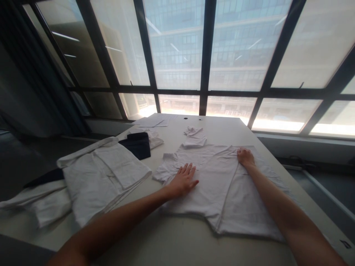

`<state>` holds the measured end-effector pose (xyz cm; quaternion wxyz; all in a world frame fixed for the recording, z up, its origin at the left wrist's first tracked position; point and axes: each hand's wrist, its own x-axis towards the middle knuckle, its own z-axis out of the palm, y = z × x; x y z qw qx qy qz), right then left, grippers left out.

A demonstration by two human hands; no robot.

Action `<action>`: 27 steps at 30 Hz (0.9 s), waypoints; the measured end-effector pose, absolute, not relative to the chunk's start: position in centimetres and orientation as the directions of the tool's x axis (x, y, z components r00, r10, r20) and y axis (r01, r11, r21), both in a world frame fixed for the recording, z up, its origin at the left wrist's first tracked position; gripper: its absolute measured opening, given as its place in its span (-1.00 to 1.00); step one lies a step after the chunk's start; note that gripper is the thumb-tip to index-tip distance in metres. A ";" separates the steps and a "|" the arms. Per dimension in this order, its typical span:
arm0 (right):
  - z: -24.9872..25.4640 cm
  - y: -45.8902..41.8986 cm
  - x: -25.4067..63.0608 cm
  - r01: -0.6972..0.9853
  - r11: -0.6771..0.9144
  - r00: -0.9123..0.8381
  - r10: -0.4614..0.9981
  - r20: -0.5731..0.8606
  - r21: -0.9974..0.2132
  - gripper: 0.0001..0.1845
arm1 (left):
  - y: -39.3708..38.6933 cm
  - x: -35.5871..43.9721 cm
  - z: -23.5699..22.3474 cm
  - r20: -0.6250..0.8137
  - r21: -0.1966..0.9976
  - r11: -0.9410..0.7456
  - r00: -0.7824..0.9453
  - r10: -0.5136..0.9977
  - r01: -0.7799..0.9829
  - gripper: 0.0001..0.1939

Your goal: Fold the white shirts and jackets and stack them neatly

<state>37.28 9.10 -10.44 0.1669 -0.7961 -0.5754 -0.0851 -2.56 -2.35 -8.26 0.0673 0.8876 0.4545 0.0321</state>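
A white short-sleeved shirt lies spread on the table, its sleeve end toward the left and a long fold or opening edge running down its middle. My left hand rests flat on the left part of the shirt, fingers stretched and slightly apart. At the far edge, right of that long edge, my right hand is closed, pinching the white cloth. Its fingertips are partly hidden by the hand itself.
Folded white garments and a dark navy cloth lie to the left. A small crumpled white piece sits beyond the shirt. Papers lie at the far end of the white table, before large windows.
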 end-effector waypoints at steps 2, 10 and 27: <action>-10.4 9.1 37.3 0.945 -0.283 0.323 0.888 0.327 -0.165 -0.55 | -1.0 -2.4 -8.7 -0.042 0.146 -0.587 0.598 0.801 0.796 -0.21; -10.6 9.3 37.4 0.941 -0.293 0.333 0.890 0.312 -0.169 -0.55 | 9.2 -2.0 -6.1 0.202 0.132 -0.518 0.489 0.849 0.845 -0.48; -10.7 9.2 37.2 0.938 -0.244 0.321 0.881 0.348 -0.248 -0.57 | 28.4 2.2 -4.8 0.094 0.086 -0.455 0.447 0.889 0.886 -0.64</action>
